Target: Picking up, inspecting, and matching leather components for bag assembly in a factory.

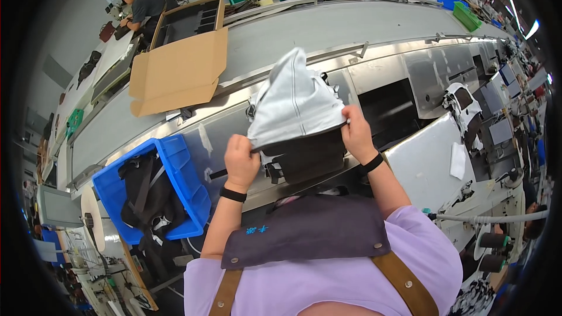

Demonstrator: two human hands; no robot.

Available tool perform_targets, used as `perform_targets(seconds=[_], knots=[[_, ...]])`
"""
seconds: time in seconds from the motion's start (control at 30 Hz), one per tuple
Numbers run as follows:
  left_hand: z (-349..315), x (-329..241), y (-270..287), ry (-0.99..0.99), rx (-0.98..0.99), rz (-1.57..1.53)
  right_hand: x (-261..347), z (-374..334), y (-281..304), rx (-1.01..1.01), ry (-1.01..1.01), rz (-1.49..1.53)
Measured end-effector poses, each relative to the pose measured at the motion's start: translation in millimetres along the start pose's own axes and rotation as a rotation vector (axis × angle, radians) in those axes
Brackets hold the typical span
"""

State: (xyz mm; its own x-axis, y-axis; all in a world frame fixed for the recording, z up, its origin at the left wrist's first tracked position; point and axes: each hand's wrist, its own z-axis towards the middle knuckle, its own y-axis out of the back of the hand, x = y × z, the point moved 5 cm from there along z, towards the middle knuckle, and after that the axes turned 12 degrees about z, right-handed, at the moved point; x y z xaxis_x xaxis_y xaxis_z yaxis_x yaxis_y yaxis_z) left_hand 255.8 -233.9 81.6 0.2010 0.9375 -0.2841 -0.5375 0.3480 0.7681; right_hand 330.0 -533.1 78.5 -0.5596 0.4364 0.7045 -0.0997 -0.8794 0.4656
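Observation:
Between my two hands a sewn fabric piece (295, 102) is stretched, pale grey with a double seam down its middle and a dark edge toward me. It looks like a bag lining, but I cannot tell for certain. My left hand (242, 161) pinches the left end of the dark edge. At the right end, the fingers of my right hand (357, 134) are closed on the same edge. Beneath the piece lies a dark panel (310, 158), partly covered, on the metal bench (202, 140). What else lies under the pale cloth is hidden.
At my left stands a blue bin (196, 190) holding dark pieces with straps. Beyond it an open cardboard box (175, 73) rests on the grey conveyor (281, 35). A white table (424, 155) is at my right. A co-worker (149, 6) sits at the far left.

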Motion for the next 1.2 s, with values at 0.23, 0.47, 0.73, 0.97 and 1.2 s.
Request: perform_targets(seconds=[0.23, 0.47, 0.73, 0.97, 1.2], knots=[[-28.5, 23.7, -62.4, 0.244, 0.375, -0.346, -87.2, -34.9, -9.8, 0.116, -0.343, 0.122], [32.1, 37.6, -47.9, 0.338, 0.243, -0.167, -86.2, 49.3, -43.1, 0.148, -0.537, 0.635], [52.0, 17.2, -106.8, 0.343, 0.720, -0.448, -123.2, 47.5, -102.3, 0.492, -0.860, 0.818], [42.1, -1.4, -61.7, 0.477, 0.470, -0.648, 15.2, 38.8, -51.3, 0.649, -0.554, 1.331], [66.3, -42.9, -14.1, 0.567, 0.332, -1.609, 51.9, 33.4, -37.7, 0.879, -0.412, 1.094]])
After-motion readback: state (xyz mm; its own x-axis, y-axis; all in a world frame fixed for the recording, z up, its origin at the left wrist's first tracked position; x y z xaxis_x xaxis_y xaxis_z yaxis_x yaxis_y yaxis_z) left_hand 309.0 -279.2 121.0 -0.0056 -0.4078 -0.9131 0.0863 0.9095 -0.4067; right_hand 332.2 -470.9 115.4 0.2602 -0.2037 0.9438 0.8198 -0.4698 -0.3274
